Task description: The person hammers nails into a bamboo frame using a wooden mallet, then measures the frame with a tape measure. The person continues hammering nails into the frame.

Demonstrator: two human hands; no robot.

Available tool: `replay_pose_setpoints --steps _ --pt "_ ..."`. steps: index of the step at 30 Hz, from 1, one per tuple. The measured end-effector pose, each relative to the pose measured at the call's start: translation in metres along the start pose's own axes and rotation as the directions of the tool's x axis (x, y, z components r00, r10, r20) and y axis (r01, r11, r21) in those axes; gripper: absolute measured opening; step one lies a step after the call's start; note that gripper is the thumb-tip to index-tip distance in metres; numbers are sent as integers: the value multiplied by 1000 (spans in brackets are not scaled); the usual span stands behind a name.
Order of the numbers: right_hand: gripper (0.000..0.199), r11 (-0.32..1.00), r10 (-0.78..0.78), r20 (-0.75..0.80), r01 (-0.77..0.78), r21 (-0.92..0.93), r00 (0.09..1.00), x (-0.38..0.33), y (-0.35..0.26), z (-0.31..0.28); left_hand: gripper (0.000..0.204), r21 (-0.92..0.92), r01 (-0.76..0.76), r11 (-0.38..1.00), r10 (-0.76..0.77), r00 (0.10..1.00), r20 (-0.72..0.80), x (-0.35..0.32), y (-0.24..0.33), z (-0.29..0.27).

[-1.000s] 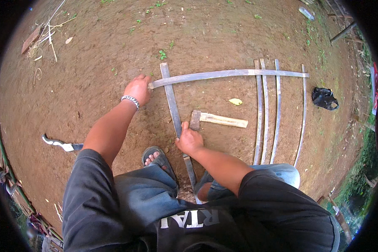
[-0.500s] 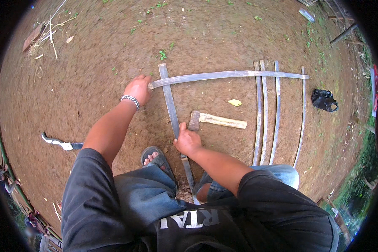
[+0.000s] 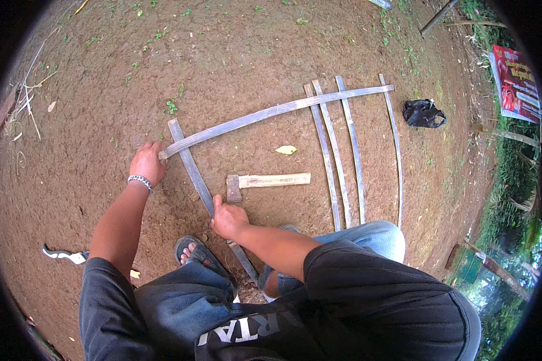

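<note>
A long flat grey strip, seemingly split bamboo [image 3: 253,116], runs crosswise on the dirt. My left hand [image 3: 146,163] is closed on its left end, fingers partly hidden. Under that end, an upright strip [image 3: 194,170] slants toward my feet, and my right hand [image 3: 229,219] grips it partway down, thumb along it. Farther right, the crosswise strip lies over several thinner strips [image 3: 326,156], crossing near their far ends. A hatchet [image 3: 271,180] with a pale wooden handle rests between, its head just beyond my right hand.
A blade with a black-and-white handle [image 3: 63,254] lies left, beside my left arm. Near the hatchet is a yellow leaf [image 3: 286,150]. A black plastic bag [image 3: 423,113] sits at right, with a red banner [image 3: 515,84] beyond. One sandalled foot [image 3: 196,253] stands near the upright strip.
The view has swung toward the right, so the strips, hatchet and hands appear farther left and the banner shows more. Both hands keep their hold on the same strips.
</note>
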State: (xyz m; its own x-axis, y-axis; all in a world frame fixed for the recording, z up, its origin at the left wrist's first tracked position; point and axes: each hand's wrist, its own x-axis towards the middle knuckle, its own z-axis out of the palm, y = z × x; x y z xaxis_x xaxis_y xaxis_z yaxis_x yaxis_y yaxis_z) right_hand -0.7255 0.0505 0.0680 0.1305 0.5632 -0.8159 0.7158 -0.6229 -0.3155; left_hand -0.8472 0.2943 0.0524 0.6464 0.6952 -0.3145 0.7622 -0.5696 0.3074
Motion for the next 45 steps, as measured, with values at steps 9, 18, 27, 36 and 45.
replay_pose_setpoints --steps 9,18,27,36,45 --pt "48 1000 -19 -24 19 -8 1000 2 -1 7 47 -22 61 998 -60 996 69 -4 9 -15" --pt "50 1000 -17 -38 17 -21 999 -3 -9 3 43 16 49 999 -50 995 86 1 1 -9" --pt "52 1000 9 -18 -9 6 1000 -1 -24 8 39 -5 62 998 -62 995 78 -2 3 -9" --pt "51 999 -6 13 6 -36 1000 1 -26 9 40 -1 47 999 -47 998 36 -13 -26 -7" --pt "61 998 -39 11 39 -49 999 3 -26 11 30 27 62 998 -63 997 44 -13 -25 -4"
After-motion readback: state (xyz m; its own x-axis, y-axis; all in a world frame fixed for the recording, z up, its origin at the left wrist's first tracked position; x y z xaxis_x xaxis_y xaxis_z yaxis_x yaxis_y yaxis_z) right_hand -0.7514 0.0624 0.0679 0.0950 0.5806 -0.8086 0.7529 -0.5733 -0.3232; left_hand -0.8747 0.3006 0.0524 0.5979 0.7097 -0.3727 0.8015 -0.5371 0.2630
